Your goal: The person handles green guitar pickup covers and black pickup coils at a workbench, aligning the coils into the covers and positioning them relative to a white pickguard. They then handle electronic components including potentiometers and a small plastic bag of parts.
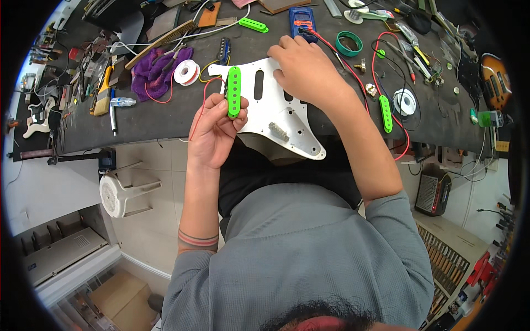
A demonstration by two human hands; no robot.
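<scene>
My left hand (214,126) pinches a single-coil guitar pickup (234,92) with a bright green cover, held upright over a white pickguard's left part. A red wire trails from the pickup. The pickguard (255,116) lies across the bench's near edge, its lower tip overhanging. My right hand (305,69) is closed at the far edge of the pickguard, fingers bent beyond it and thumb toward its face; the fingertips are partly hidden. On the pickguard's lower part rests a small pale metal block (279,131). An uncovered dark pickup (223,51) lies just behind the pickguard.
Beyond my right hand stands a blue multimeter (303,21). Green tape (349,43), a wire spool (404,101) and another green pickup (385,114) lie right. At left are a purple cloth (155,70), a solder spool (186,72) and a brush (103,94). A white stool (116,197) stands below.
</scene>
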